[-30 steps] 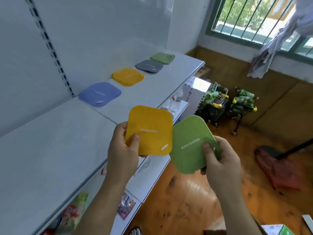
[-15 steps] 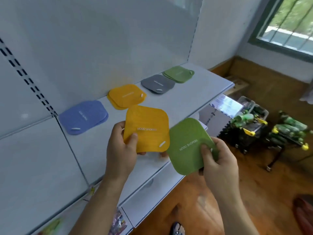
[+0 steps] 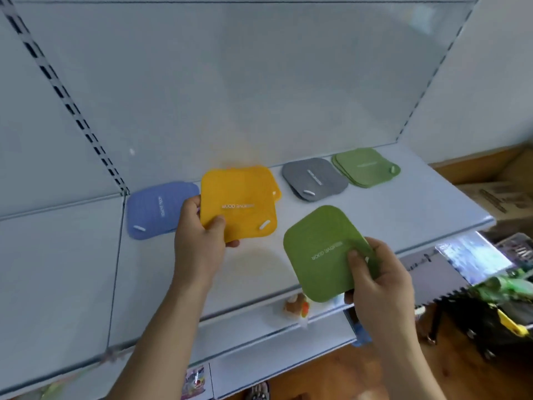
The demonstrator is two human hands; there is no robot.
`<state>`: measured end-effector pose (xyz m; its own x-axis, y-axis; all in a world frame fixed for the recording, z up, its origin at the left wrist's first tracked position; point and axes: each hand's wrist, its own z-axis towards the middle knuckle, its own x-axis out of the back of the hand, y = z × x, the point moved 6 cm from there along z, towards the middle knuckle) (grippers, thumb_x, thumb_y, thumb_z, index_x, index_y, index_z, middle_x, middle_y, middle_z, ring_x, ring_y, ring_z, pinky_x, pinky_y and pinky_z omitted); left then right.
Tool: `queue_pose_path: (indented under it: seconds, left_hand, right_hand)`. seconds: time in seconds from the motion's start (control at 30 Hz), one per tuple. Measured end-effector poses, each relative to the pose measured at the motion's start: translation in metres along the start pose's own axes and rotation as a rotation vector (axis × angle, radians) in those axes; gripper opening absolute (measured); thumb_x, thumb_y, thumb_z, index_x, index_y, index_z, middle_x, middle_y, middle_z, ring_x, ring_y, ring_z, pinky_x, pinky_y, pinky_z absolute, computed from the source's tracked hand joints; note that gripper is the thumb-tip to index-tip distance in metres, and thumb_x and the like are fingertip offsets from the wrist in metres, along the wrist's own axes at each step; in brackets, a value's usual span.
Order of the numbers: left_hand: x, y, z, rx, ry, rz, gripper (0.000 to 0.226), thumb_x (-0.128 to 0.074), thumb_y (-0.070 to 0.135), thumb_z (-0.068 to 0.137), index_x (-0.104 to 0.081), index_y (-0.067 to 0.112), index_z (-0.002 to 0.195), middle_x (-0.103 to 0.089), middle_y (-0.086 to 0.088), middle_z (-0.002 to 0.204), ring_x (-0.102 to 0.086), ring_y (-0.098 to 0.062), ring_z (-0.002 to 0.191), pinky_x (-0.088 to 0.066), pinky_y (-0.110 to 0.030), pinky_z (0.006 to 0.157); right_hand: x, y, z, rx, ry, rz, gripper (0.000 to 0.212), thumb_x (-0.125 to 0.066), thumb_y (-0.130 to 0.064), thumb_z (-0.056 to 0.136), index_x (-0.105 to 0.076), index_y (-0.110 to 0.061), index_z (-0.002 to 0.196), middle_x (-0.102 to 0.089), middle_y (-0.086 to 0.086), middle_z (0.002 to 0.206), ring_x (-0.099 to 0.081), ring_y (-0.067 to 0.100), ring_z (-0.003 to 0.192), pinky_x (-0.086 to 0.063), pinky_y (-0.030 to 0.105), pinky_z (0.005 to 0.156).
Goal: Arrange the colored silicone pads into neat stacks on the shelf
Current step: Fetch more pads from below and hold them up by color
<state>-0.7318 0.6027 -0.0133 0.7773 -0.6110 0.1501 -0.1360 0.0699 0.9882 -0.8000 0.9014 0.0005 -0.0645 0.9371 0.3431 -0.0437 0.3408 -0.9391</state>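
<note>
My left hand (image 3: 199,235) grips a yellow pad (image 3: 239,203) by its near left corner and holds it over the yellow stack (image 3: 277,192), of which only a sliver shows at the right edge. My right hand (image 3: 377,281) pinches a green pad (image 3: 320,252) above the front of the white shelf (image 3: 403,215). Along the back of the shelf lie a blue stack (image 3: 155,209), a grey stack (image 3: 314,179) and a green stack (image 3: 366,167). Each pad carries white lettering.
The shelf's back panel (image 3: 230,82) rises right behind the stacks. A lower shelf (image 3: 259,330) with a small toy figure (image 3: 297,307) juts out below. To the right are cardboard boxes (image 3: 496,194) and a cart of green bottles (image 3: 501,295) on the wooden floor.
Both hands have moved forward over the shelf. The yellow pad now covers the yellow stack, and the green pad has come over the shelf's front. The camera has turned toward the shelf.
</note>
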Motion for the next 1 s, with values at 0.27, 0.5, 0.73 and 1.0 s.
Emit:
queue_pose_path:
  seconds: [0.27,0.5,0.73,1.0]
  left_hand:
    - [-0.046,0.017,0.056,-0.034,0.016,0.169,0.043,-0.052,0.001,0.099,-0.048,0.02,0.137,-0.063,-0.002,0.12,-0.067,-0.015,0.082,-0.061,-0.029,0.053]
    - [-0.069,0.011,0.064,-0.145,0.026,0.754,0.076,-0.055,0.006,0.093,-0.022,0.022,0.16,-0.064,-0.017,0.115,-0.06,-0.043,0.105,-0.044,-0.043,0.076]
    - [-0.08,0.013,0.053,-0.245,0.246,1.125,0.066,-0.078,0.022,0.08,-0.054,0.012,0.141,-0.045,-0.021,0.147,-0.039,-0.048,0.136,-0.045,-0.059,0.098]
    - [-0.176,0.022,-0.029,-0.453,0.186,0.982,0.035,-0.08,0.024,0.082,-0.07,0.01,0.113,-0.062,-0.013,0.12,-0.056,-0.04,0.112,-0.05,-0.051,0.096]
  right_hand:
    - [-0.003,-0.005,0.05,0.033,-0.01,-0.044,0.016,-0.057,-0.019,0.102,-0.066,-0.032,0.097,-0.066,-0.003,0.067,-0.062,0.024,0.051,-0.054,0.037,0.045]
    - [-0.002,0.001,0.089,0.05,-0.049,-0.028,0.017,-0.058,-0.019,0.102,-0.065,-0.034,0.099,-0.067,-0.005,0.071,-0.062,0.024,0.048,-0.054,0.038,0.046]
    - [0.011,0.014,0.135,0.077,-0.123,-0.024,0.018,-0.059,-0.018,0.101,-0.065,-0.035,0.098,-0.067,-0.006,0.066,-0.061,0.022,0.043,-0.047,0.024,0.04]
    - [0.062,0.022,0.2,0.105,-0.175,0.005,0.012,-0.058,-0.019,0.101,-0.065,-0.028,0.102,-0.066,0.002,0.065,-0.061,0.021,0.045,-0.046,0.023,0.042]
